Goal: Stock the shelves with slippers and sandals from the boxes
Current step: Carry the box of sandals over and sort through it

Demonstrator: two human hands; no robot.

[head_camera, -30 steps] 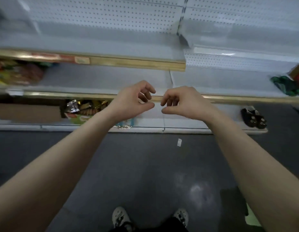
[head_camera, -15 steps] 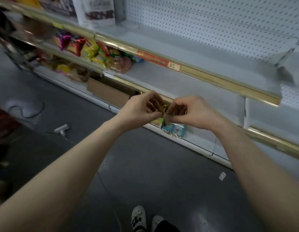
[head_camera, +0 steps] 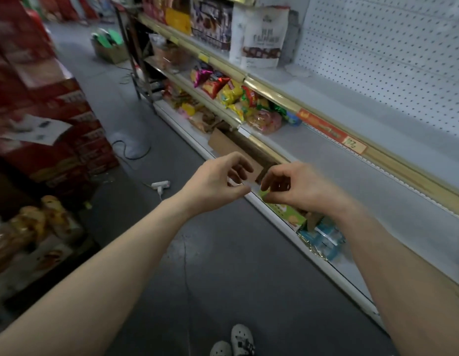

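Left hand [head_camera: 218,183] and right hand [head_camera: 300,187] hover close together over open aisle floor [head_camera: 236,265], just off the gold shelf edge [head_camera: 267,149], fingers curled; whether they are pinching anything, cannot tell.

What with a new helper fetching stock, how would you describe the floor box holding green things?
Follow the long shelves to their far end, past the snack bags. On the floor there, beside a dark metal rack, sits an open cardboard box. It is the only box with green things sticking out.
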